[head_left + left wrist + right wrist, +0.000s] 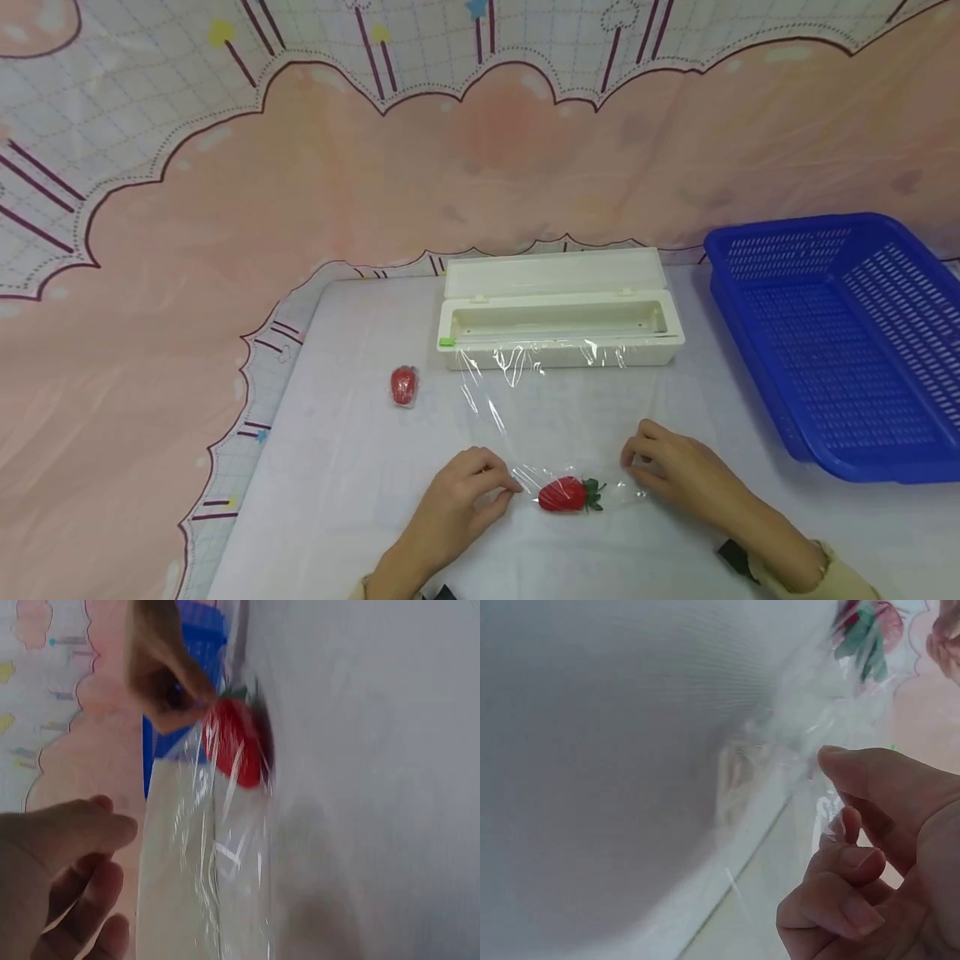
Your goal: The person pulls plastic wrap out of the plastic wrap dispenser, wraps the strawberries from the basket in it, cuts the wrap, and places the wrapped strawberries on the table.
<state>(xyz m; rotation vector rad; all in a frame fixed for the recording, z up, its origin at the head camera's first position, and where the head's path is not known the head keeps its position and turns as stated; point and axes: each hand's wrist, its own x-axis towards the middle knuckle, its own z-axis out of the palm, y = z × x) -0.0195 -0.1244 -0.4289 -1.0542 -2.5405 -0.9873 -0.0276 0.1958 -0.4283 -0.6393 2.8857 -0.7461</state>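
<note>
A sheet of clear plastic wrap [487, 417] runs from the white wrap dispenser [562, 354] toward me. A red strawberry [562, 495] with green leaves lies at its near end, seen through the film in the left wrist view. At the wrap's near left corner, my left hand [461, 500] pinches the film between thumb and index finger. Opposite it, beyond the leaves, my right hand [682, 471] pinches the other side. In the right wrist view, wrinkled film reaches the right thumb and curled fingers [855, 859]. The exact grip of the left fingertips is partly hidden.
A second strawberry [404, 386], wrapped in film, lies left of the dispenser. The dispenser's lid [555, 273] stands raised at the back, with a green slider [447, 342] at its left end. On the right is a blue perforated basket [787, 417]. White cloth [337, 500] covers the table.
</note>
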